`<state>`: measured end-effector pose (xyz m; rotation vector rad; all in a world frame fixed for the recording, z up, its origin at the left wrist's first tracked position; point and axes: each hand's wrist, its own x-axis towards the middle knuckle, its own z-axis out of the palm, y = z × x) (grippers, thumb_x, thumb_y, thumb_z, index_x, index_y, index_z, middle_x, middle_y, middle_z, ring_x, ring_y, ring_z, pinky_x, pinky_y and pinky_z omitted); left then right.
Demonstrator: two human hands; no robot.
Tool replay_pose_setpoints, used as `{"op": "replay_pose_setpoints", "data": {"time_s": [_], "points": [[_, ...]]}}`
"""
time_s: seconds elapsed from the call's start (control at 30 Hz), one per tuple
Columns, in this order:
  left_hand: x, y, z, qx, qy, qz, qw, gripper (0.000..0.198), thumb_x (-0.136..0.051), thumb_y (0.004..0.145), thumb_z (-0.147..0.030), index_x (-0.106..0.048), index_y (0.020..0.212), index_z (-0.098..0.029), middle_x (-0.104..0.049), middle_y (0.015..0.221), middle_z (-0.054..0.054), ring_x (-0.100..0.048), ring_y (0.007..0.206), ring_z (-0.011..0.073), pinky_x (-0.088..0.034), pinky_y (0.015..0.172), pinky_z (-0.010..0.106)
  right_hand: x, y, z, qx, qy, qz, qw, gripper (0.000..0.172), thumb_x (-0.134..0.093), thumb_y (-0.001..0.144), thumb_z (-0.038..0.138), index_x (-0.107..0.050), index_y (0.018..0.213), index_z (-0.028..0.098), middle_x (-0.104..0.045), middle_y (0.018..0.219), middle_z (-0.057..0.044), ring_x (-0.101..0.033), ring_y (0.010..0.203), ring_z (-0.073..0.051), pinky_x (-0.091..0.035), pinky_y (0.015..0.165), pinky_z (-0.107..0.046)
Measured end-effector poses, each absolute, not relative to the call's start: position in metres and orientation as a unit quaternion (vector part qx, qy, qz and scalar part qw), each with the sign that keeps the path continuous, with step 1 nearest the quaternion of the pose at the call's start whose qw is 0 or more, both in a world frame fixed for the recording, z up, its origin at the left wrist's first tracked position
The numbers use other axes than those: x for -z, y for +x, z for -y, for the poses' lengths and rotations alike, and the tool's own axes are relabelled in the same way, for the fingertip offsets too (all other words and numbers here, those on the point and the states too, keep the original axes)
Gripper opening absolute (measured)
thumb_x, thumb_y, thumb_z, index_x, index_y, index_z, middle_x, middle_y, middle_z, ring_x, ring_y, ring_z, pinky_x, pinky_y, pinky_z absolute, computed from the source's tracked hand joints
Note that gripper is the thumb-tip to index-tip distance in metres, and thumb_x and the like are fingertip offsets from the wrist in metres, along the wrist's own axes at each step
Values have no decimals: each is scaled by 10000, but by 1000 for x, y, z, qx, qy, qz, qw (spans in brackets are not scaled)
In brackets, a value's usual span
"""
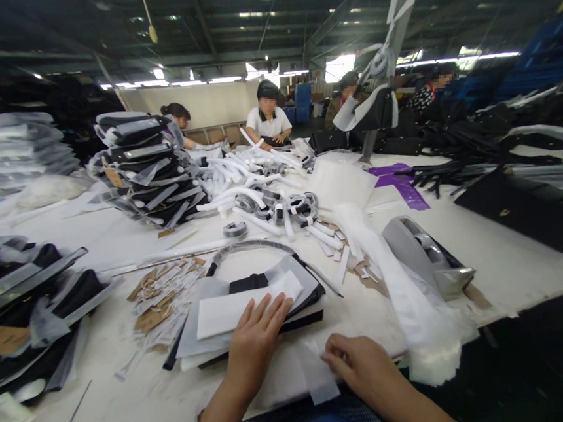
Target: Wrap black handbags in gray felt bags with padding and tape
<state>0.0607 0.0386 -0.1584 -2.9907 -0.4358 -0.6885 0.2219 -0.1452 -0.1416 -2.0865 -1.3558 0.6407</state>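
Note:
A black handbag (pixel 313 295) lies flat on the white table in front of me, its wrapped handle (pixel 252 245) arching away from me. Grey-white wrapping sheet (pixel 193 324) and a white rectangular pad (pixel 216 316) rest on top of it. My left hand (pixel 262 331) is spread flat over the pad's right part, fingers stretched out. Close to the table's front edge, my right hand (pixel 356 362) has its thumb and fingers pinched together at a thin translucent plastic sheet (pixel 318 369), which hangs down over the edge.
Loose paper tags (pixel 165 296) lie left of the handbag. A tape dispenser (pixel 428 257) and white foam sheeting (pixel 391 280) are to the right. Stacked wrapped bags (pixel 144 170) stand at the back left. White tubes (pixel 239 175) heap up mid-table; co-workers (pixel 268 120) sit beyond.

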Motion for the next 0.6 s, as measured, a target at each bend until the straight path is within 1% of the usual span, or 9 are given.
{"op": "replay_pose_setpoints", "data": {"time_s": [0.07, 0.13, 0.2, 0.27, 0.3, 0.37, 0.47, 0.53, 0.6], "points": [[163, 60, -36, 238, -961, 125, 57, 597, -476, 926, -62, -395, 1476, -279, -520, 1455, -10, -507, 1329, 228, -434, 1105, 453, 126, 228, 140, -100, -759, 564, 311, 178, -530, 977, 302, -689, 921, 245, -735, 828, -46, -696, 752, -213, -543, 685, -305], [167, 60, -35, 253, -956, 116, 94, 510, -438, 978, -125, -418, 1466, -276, -527, 1450, -12, -513, 1323, 221, -433, 1106, 435, 111, 238, 126, 11, -697, 640, 323, 236, -476, 1008, 263, -670, 1140, 235, -739, 1028, -85, -697, 941, -219, -560, 849, -338], [170, 61, -35, 263, -951, 114, 115, 463, -395, 1009, -167, -431, 1458, -273, -531, 1448, -16, -517, 1317, 215, -429, 1108, 427, 104, 248, 106, 79, -634, 718, 277, 326, -489, 1001, 227, -595, 1308, 196, -673, 1248, -114, -608, 1187, -246, -493, 1035, -413], [170, 61, -36, 275, -947, 111, 127, 442, -358, 1023, -182, -448, 1448, -267, -538, 1443, -18, -524, 1307, 206, -424, 1112, 418, 109, 258, 88, 100, -596, 768, 211, 409, -532, 976, 213, -537, 1381, 158, -580, 1390, -119, -481, 1339, -279, -407, 1128, -487], [170, 61, -37, 279, -945, 107, 133, 437, -346, 1027, -184, -458, 1442, -265, -537, 1444, -18, -524, 1306, 203, -416, 1118, 415, 116, 261, 82, 103, -587, 781, 188, 427, -544, 964, 202, -531, 1387, 141, -559, 1413, -119, -458, 1359, -288, -397, 1136, -500], [169, 60, -38, 280, -943, 102, 145, 429, -336, 1030, -188, -481, 1426, -264, -514, 1465, -22, -508, 1319, 201, -373, 1149, 417, 133, 264, 77, 111, -589, 782, 170, 419, -533, 948, 155, -551, 1365, 127, -578, 1394, -116, -496, 1327, -283, -429, 1114, -490], [170, 61, -36, 276, -943, 89, 162, 418, -337, 1030, -192, -515, 1402, -263, -443, 1518, -34, -456, 1363, 206, -232, 1221, 444, 153, 261, 83, 145, -606, 760, 184, 419, -468, 939, 78, -568, 1345, 115, -610, 1355, -121, -559, 1264, -264, -471, 1073, -462], [171, 63, -34, 292, -938, 88, 163, 395, -345, 1035, -223, -551, 1369, -265, -430, 1526, -40, -442, 1372, 198, -155, 1242, 464, 153, 256, 89, 152, -613, 750, 198, 412, -475, 945, 88, -566, 1346, 119, -626, 1333, -122, -581, 1236, -257, -442, 1097, -469], [172, 66, -30, 302, -934, 94, 166, 372, -353, 1040, -267, -583, 1333, -272, -457, 1510, -36, -469, 1348, 188, -131, 1246, 481, 139, 254, 89, 116, -620, 748, 206, 372, -556, 943, 187, -592, 1310, 143, -664, 1276, -117, -615, 1182, -266, -343, 1161, -523]]}}
